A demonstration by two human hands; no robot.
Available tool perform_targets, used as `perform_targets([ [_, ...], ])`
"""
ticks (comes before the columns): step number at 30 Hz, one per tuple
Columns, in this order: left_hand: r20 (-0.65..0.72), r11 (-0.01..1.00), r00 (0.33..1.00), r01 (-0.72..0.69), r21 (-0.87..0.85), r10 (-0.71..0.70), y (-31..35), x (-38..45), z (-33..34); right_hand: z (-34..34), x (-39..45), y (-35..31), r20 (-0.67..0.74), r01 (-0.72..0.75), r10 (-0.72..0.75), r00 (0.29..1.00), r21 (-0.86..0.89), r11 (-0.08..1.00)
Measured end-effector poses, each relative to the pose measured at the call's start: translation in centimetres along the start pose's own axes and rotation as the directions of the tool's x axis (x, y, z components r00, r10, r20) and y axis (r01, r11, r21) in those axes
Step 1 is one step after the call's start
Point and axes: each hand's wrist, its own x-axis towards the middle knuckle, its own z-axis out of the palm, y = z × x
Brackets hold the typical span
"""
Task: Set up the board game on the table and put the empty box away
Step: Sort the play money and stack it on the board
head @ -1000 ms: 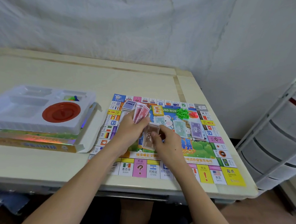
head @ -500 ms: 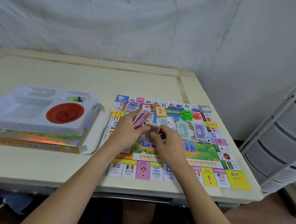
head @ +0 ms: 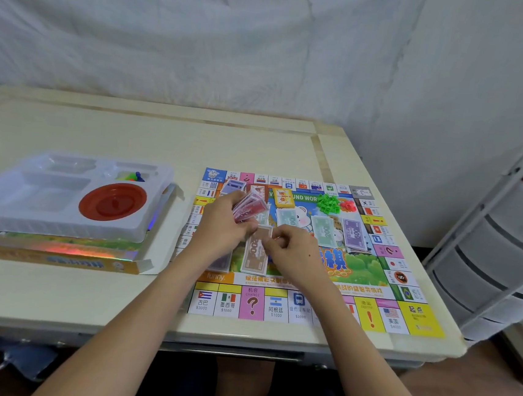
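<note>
The game board (head: 374,272) lies flat on the right side of the desk (head: 132,134). The left hand (head: 222,229) grips a fanned wad of red play money (head: 248,207), while the right hand (head: 296,254) pinches a brown banknote (head: 256,251) lying on the board. The open box (head: 54,249) sits well left, with its white plastic tray (head: 30,198) on top holding a red spinner dish (head: 113,201).

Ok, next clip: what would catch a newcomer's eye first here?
The colourful game board on the table's right half, where the left hand grips a fan of red play money and the right hand pinches a brown bill. Then the red disc in the white tray, far left.
</note>
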Motion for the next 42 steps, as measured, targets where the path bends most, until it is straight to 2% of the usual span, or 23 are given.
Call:
perform_targets([
  [6, 0.045, 0.995, 0.999, 0.015, 0.096, -0.019, -0.8, 0.1, 1.1, 1.8, 0.6, 0.6, -0.031, 0.032, -0.041, 0.999, -0.231, 0.972],
  [9, -0.005, 0.989, 1.000, -0.007, 0.149, 0.008, -0.9, -0.1, 1.0, 2.6, 0.5, 0.7, -0.022, 0.038, -0.047, 0.999, -0.312, 0.949],
  [11, -0.058, 0.996, 0.998, 0.010, 0.088, -0.005, -0.7, -0.1, 0.5, 2.6, 0.4, 0.7, -0.016, 0.056, -0.065, 0.998, -0.331, 0.942],
  [13, -0.075, 0.983, 0.990, 0.107, -0.147, -0.119, -0.3, 0.0, 0.1, 2.5, 0.4, 0.7, -0.024, 0.067, -0.077, 0.997, -0.292, 0.954],
  [14, -0.020, 0.920, 0.978, 0.186, -0.345, -0.206, -0.1, 0.2, -0.2, 2.4, 0.4, 0.6, -0.021, 0.082, -0.092, 0.996, -0.291, 0.953],
  [15, 0.084, 0.793, 0.957, 0.277, -0.542, -0.277, 0.0, 0.4, -0.4, 2.4, 0.4, 0.6, -0.006, 0.088, -0.094, 0.996, -0.304, 0.949],
  [16, 0.214, 0.617, 0.929, 0.361, -0.699, -0.302, 0.1, 0.6, -0.7, 2.4, 0.5, 0.6, 0.013, 0.087, -0.087, 0.996, -0.308, 0.947],
  [17, 0.328, 0.447, 0.899, 0.430, -0.785, -0.290, 0.2, 0.6, -1.1, 2.3, 0.6, 0.6, 0.031, 0.082, -0.076, 0.997, -0.297, 0.952],
  [18, 0.411, 0.324, 0.872, 0.483, -0.813, -0.267, 0.2, 0.5, -1.4, 2.1, 0.7, 0.4, 0.030, 0.079, -0.073, 0.997, -0.265, 0.961],
  [19, 0.456, 0.273, 0.858, 0.510, -0.816, -0.238, 0.4, 0.3, -1.5, 1.6, 0.8, 0.2, 0.000, 0.076, -0.078, 0.997, -0.217, 0.973],
  [21, 0.462, 0.308, 0.864, 0.503, -0.808, -0.201, 0.4, -0.1, -1.3, 0.3, 0.8, -0.7, -0.124, 0.065, -0.070, 0.990, -0.051, 0.997],
  [23, 0.398, 0.410, 0.897, 0.442, -0.798, -0.192, 0.5, -0.3, -0.7, -1.1, 0.6, -1.5, -0.188, 0.041, -0.006, 0.982, 0.180, 0.983],
  [25, 0.346, 0.478, 0.926, 0.374, -0.795, -0.148, 1.0, -0.4, -0.1, -1.8, 0.3, -1.7, -0.136, 0.029, 0.011, 0.991, 0.286, 0.958],
  [29, 0.310, 0.492, 0.947, 0.312, -0.813, -0.089, 3.0, -0.8, 1.6, -2.5, -0.2, -1.1, -0.027, -0.025, 0.044, 0.999, 0.502, 0.865],
  [31, 0.314, 0.512, 0.948, 0.299, -0.805, -0.060, 3.7, -1.1, 2.2, -2.9, -0.3, -0.6, -0.059, -0.028, 0.072, 0.996, 0.546, 0.837],
  [33, 0.342, 0.490, 0.939, 0.312, -0.814, -0.031, 3.9, -1.3, 2.5, -3.4, -0.5, 0.0, -0.099, -0.021, 0.092, 0.991, 0.557, 0.830],
  [36, 0.338, 0.508, 0.940, 0.317, -0.801, -0.055, 3.7, -1.4, 2.6, -3.9, -0.7, 0.5, -0.133, -0.024, 0.135, 0.982, 0.615, 0.789],
  [39, 0.251, 0.584, 0.961, 0.268, -0.766, -0.113, 3.8, -1.6, 3.2, -3.9, -0.7, 0.6, -0.146, -0.048, 0.173, 0.974, 0.615, 0.787],
  [42, 0.135, 0.570, 0.977, 0.208, -0.795, -0.167, 4.0, -1.7, 3.9, -3.4, -0.5, 0.2, -0.181, -0.063, 0.218, 0.959, 0.613, 0.787],
])
